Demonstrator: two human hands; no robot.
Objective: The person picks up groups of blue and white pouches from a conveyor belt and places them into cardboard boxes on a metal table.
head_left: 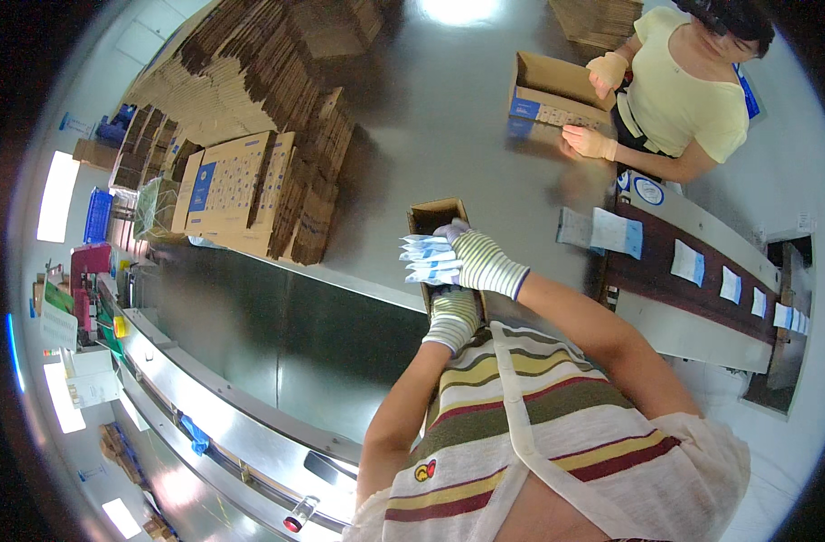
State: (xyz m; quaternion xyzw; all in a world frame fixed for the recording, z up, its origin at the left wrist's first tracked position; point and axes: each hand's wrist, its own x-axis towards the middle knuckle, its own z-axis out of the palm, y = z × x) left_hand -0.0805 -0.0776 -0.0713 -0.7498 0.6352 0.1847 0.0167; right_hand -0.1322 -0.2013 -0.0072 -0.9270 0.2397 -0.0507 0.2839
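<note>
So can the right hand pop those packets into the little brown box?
Probably yes. The right hand in its striped glove holds the white and blue packets right at the open top of the small brown cardboard box, with nothing between them.

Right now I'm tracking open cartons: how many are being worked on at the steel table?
2: a small brown carton at the person's gloved hands, and a larger carton between the co-worker's hands; flat stacks may hide more.

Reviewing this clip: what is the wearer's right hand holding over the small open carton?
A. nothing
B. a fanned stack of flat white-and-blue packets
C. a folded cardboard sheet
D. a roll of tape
B: the gloved right hand grips a fanned stack of white-and-blue packets just above the small open carton.
</note>
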